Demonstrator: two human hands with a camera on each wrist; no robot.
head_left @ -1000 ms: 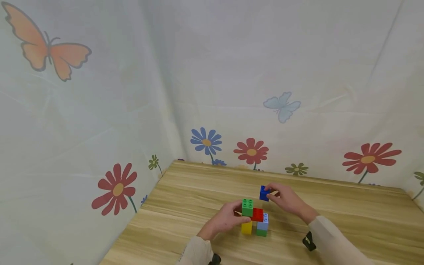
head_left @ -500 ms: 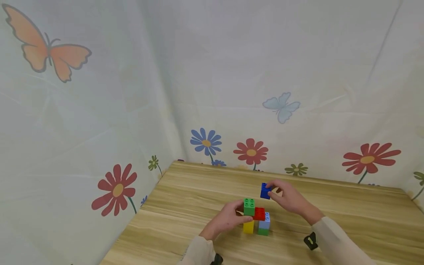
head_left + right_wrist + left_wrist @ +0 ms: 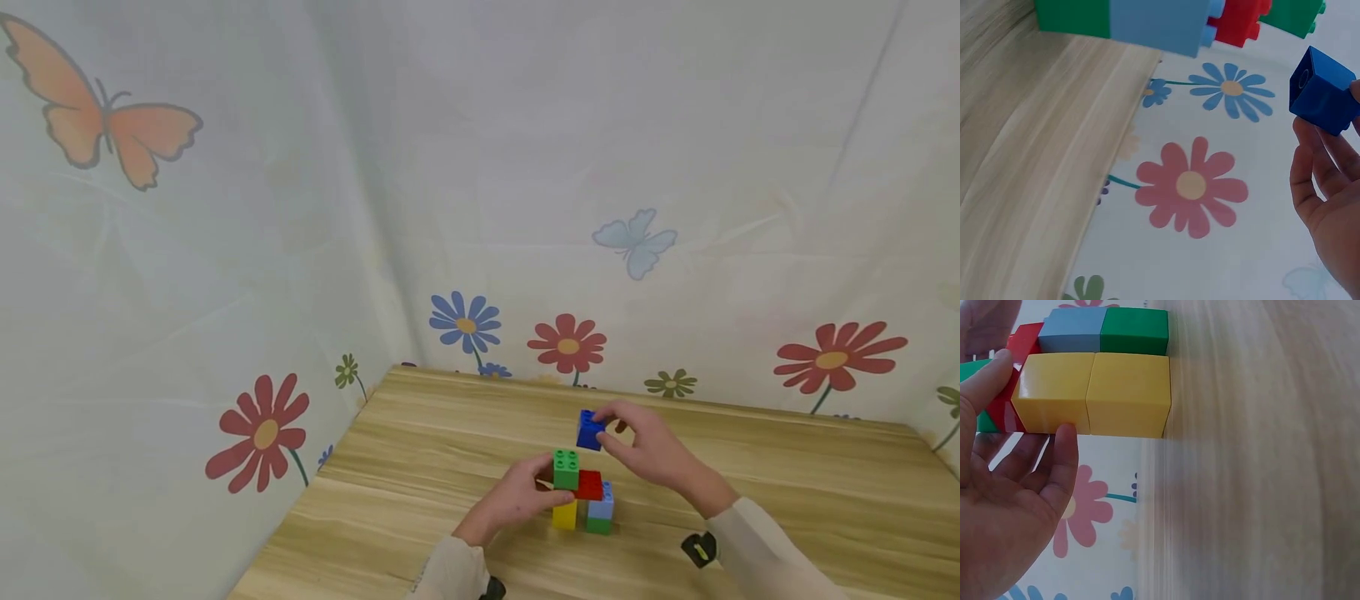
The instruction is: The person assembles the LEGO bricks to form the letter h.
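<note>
My right hand (image 3: pixel 651 450) pinches a blue toy brick (image 3: pixel 589 432) between thumb and fingers, above and behind the built structure. In the right wrist view the blue brick (image 3: pixel 1324 90) hangs apart from the other bricks, its hollow underside partly showing. My left hand (image 3: pixel 519 495) holds the structure at its upper left, thumb in front and fingers behind. A green brick (image 3: pixel 566 469) tops a red brick (image 3: pixel 589 485) that bridges two columns. One column is stacked yellow bricks (image 3: pixel 1129 394); the other is a light blue brick (image 3: pixel 1072 330) over a green brick (image 3: pixel 1135 330).
The structure stands on a wood-grain table (image 3: pixel 450 433). Behind and to the left hangs a pale cloth (image 3: pixel 487 167) printed with flowers and butterflies, meeting the table's far edge. A black wrist strap part (image 3: pixel 701 549) shows by the right sleeve.
My right hand first rises a little with the blue brick, then shifts left toward the space above the green top brick. The left hand stays at the structure, nearly still.
</note>
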